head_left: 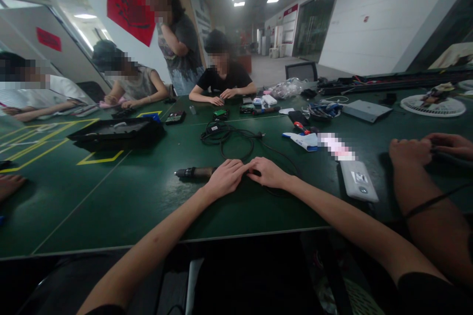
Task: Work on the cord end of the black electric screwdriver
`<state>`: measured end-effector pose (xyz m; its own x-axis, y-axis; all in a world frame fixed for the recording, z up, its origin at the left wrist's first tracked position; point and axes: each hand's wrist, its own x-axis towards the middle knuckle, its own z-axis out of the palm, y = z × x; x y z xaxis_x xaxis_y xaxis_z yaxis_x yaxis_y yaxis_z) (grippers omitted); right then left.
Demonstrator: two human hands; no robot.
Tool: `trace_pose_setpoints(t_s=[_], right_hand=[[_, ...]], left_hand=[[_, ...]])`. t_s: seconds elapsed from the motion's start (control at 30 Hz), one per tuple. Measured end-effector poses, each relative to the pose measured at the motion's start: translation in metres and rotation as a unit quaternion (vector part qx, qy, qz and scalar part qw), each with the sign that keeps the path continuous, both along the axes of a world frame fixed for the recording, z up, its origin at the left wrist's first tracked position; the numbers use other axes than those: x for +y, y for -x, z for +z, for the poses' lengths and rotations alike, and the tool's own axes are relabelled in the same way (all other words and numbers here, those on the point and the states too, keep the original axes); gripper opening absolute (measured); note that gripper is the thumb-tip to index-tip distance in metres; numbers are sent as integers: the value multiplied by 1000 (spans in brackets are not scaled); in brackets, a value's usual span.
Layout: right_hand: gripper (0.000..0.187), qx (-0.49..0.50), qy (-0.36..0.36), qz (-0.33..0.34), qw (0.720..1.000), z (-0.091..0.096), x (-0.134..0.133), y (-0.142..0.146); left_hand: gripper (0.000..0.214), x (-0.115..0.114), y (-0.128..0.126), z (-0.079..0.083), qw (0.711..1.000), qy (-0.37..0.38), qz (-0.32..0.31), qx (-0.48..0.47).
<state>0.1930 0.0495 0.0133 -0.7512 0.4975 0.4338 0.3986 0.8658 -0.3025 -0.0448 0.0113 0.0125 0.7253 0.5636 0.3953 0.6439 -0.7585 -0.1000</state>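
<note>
Power tool (pixel 201 172), with a brown body and a ribbed black nose, lies on its side on the green table (pixel 111 206), its tip pointing left. The left hand (pixel 227 178) lies palm down over the tool's rear end, fingers fairly straight; whether it grips the tool cannot be told. Just right of the tool, the right hand (pixel 269 173) is loosely curled, its fingertips meeting those of the left; whether it holds anything cannot be told either.

Just beyond the tool, a black cable (pixel 218 134) lies in loose loops, a plug (pixel 261 135) at its right side. Beyond the tool to the left stands a shallow black tray (pixel 118 139). To the tool's right, and farther off, are a blue-and-white packet (pixel 305 141) and a pale handheld device (pixel 358 181); past that device, at the far right, are a neighbouring person's hands (pixel 410 151). Well beyond the tool, across the table, a person in black (pixel 221 78) sits with both hands near a green item (pixel 220 114).
</note>
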Motion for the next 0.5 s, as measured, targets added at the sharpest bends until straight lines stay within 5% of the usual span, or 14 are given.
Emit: trace_pose_setpoints(t_s=[0.5], right_hand=[[8, 4, -3, 0, 1000, -1, 0, 0]], left_hand=[[65, 1, 1, -2, 1000, -9, 25, -16]])
